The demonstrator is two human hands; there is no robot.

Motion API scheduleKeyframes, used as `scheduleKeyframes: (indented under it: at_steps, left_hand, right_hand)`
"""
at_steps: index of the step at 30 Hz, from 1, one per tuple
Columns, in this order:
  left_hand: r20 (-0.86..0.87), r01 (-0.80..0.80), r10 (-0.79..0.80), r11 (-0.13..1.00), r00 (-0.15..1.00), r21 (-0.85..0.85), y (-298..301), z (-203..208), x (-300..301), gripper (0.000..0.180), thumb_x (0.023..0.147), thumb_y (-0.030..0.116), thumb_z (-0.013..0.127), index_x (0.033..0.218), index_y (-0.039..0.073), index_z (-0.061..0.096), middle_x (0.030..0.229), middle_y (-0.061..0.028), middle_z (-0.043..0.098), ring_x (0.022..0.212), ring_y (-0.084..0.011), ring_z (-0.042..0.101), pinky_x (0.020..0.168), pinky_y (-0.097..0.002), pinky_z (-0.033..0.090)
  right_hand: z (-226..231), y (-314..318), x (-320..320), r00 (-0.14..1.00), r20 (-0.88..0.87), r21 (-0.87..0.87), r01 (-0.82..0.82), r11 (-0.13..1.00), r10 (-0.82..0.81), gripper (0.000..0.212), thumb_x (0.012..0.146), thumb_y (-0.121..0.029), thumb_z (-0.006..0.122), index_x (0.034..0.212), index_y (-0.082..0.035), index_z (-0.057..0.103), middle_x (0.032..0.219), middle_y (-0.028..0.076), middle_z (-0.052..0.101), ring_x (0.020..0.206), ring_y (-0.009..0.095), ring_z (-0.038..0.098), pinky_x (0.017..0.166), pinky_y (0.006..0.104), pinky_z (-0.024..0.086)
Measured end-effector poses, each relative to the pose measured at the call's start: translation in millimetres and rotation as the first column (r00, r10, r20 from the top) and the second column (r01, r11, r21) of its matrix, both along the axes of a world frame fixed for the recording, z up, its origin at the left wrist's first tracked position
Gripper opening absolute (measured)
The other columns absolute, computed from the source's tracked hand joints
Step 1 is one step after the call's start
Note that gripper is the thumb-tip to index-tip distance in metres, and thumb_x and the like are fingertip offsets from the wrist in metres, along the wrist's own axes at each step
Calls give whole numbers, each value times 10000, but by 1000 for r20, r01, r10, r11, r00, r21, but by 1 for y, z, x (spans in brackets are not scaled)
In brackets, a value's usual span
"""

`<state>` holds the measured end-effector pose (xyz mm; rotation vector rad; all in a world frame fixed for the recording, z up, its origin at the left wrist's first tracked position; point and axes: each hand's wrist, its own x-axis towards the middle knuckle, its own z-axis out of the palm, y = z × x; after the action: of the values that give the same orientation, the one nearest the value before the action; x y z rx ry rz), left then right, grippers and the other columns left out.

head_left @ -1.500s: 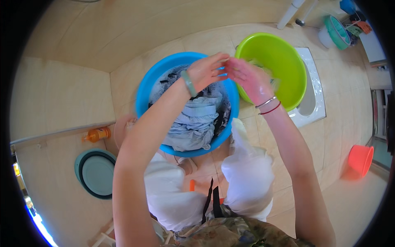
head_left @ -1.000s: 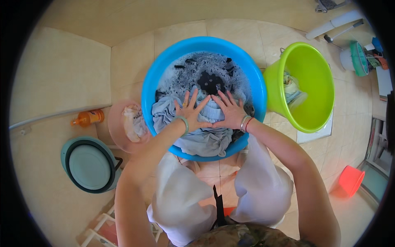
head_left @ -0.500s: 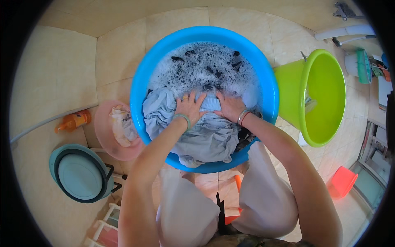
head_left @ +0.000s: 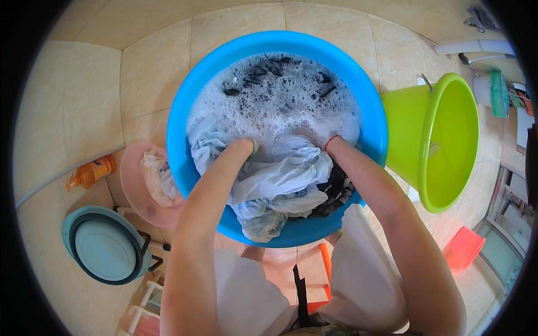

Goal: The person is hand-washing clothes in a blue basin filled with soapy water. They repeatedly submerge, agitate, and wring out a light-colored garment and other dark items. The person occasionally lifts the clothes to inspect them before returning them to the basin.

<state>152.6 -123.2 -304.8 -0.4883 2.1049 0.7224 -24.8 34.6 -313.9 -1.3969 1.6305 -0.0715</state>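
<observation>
A large blue basin [head_left: 372, 134] holds foamy water [head_left: 280, 106] between my knees. Both hands are sunk in the suds, so their fingers are hidden. My left hand [head_left: 245, 145] dips in at the wrist beside a bunched pale blue-grey garment [head_left: 283, 176]. On the garment's far right side, my right hand [head_left: 333, 144] is under the foam to the wrist, with a red band showing there. Wet folds of the garment pile up toward me, between my forearms. Dark patterned cloth [head_left: 338, 193] lies right of it, and black bits of fabric [head_left: 231, 92] poke through the foam.
Against the basin's right side a lime-green bucket [head_left: 406, 131] lies tipped. To the left are a pink basin [head_left: 137, 187] with light cloth, an orange bottle [head_left: 92, 172] and a grey-green folding basin [head_left: 105, 246]. A red bucket [head_left: 465, 247] stands at far right.
Both hands have gone from pressing on top of the garment down into the foamy water. The garment's folds have shifted and bunched toward me.
</observation>
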Motion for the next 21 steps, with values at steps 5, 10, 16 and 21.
scheduleKeyframes:
  at_steps: [5, 10, 16, 21]
  left_hand:
    - [164, -99, 86, 992, 983, 79, -10, 14, -3, 610, 842, 339, 600, 1379, 95, 446, 1449, -267, 338, 1308, -389, 390, 1076, -407, 342]
    - [207, -210, 178, 967, 962, 145, -22, 50, -40, 627, 819, 374, 626, 1360, 96, 478, 1444, -267, 354, 1307, -386, 397, 1079, -408, 338]
    - [-529, -372, 401, 913, 748, 167, -5, 107, 15, 636, 702, 454, 757, 1215, 106, 611, 1215, -195, 574, 1130, -322, 548, 944, -409, 444]
    - [-482, -388, 382, 917, 788, 92, -5, 152, 15, 381, 782, 367, 697, 1104, 166, 657, 1079, -130, 600, 1033, -329, 574, 867, -430, 463]
  right_hand:
    - [51, -26, 5, 983, -181, 188, 72, 979, -37, 401, 936, -388, 468, 1243, -164, 599, 1287, 161, 542, 1174, 305, 517, 1011, 403, 400]
    - [68, -22, 2, 974, -177, 233, 180, 956, -140, 416, 878, -396, 562, 1172, -107, 624, 1166, 169, 605, 1071, 347, 568, 937, 418, 440]
    - [112, 25, 26, 873, -384, -463, 101, 880, -302, 566, 790, -336, 690, 1293, -150, 506, 1272, 119, 545, 1143, 301, 538, 924, 528, 400]
    - [141, 45, 21, 867, -387, -597, 24, 802, -314, 502, 769, -278, 703, 1237, -189, 541, 1154, 74, 578, 1010, 268, 598, 842, 477, 437]
